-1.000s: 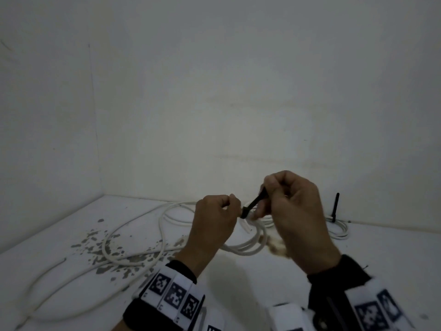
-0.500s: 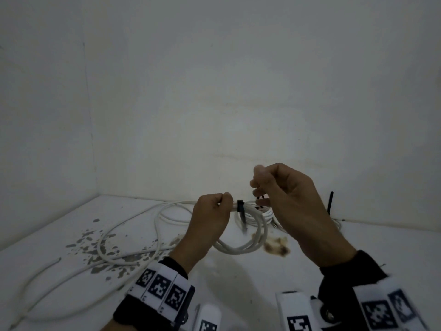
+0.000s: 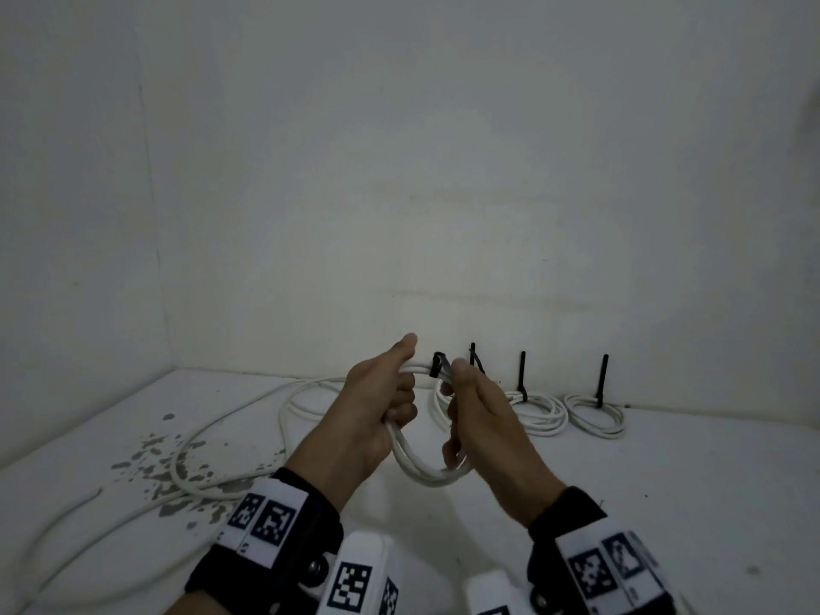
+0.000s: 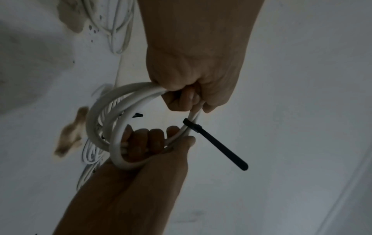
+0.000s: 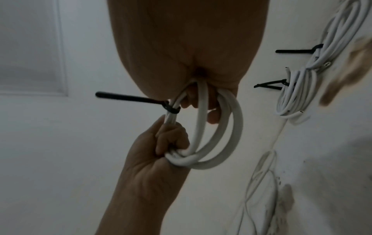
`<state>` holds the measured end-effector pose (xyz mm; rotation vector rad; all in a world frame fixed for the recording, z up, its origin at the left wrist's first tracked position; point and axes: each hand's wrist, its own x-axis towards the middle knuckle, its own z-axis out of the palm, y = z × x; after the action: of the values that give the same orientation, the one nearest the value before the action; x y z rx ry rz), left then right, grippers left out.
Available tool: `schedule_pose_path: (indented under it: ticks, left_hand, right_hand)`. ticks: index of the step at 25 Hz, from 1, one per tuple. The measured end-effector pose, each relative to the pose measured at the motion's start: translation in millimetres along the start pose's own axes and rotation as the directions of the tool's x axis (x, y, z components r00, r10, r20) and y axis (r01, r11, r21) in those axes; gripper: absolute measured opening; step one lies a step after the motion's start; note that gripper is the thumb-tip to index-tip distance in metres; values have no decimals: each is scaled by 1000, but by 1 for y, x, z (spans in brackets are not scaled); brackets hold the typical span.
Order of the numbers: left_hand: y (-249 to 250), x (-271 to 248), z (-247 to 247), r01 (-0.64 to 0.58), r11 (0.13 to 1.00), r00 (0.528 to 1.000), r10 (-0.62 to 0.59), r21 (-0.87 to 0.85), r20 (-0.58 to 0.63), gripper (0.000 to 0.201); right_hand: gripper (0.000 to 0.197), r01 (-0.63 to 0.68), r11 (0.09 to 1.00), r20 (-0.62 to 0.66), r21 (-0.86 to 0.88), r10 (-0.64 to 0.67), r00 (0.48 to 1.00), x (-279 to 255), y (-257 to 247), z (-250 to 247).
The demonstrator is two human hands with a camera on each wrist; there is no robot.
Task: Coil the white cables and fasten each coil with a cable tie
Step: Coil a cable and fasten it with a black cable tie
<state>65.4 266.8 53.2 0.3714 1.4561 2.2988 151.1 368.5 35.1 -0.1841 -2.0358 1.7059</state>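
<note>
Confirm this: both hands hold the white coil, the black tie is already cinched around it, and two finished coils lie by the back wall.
One detail is wrong: three finished coils lie by the back wall, not two, each with a black tie standing up, as the head view shows. The rest holds: the left hand and right hand grip the white coil, with the black tie cinched around it.

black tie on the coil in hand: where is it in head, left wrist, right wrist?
Head: black cable tie at centre, between the left hand and right hand, on top of the held coil.
Left wrist: right of centre, tail pointing lower right.
Right wrist: left of centre, tail pointing left.
Shared landmark: the tied coils by the wall.
</note>
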Motion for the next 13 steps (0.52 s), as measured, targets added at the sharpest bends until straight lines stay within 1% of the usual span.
schedule_pose_path:
  ticks: [2, 4, 6, 9, 11, 13]
  left_hand:
    - [-2, 3, -2, -13, 1000, 1000, 13, -24, -5, 32]
    - [-2, 3, -5, -18, 1000, 1000, 18, -16, 23, 29]
    - [-3, 1, -6, 46, 999, 993, -44, -14, 111, 31]
    - [-9, -5, -5, 196, 980, 952, -200, 40, 230, 48]
    - [-14, -7, -2, 230, 973, 934, -214, -26, 286, 51]
    - [-18, -8, 3, 233, 969, 939, -201, -86, 279, 53]
  right_hand:
    - [45, 2, 1000, -4, 13, -2, 1000, 0, 4, 7]
    - [41, -9, 998, -5, 56, 9, 1000, 2, 5, 5]
    - [38, 19, 995, -49, 98, -14, 999, 8, 4, -4]
    - [38, 41, 994, -108, 99, -31, 994, 15, 1, -23]
    - [38, 6, 995, -96, 102, 4, 995, 16, 3, -29]
    - [36, -24, 992, -65, 124, 32, 997, 15, 6, -30]
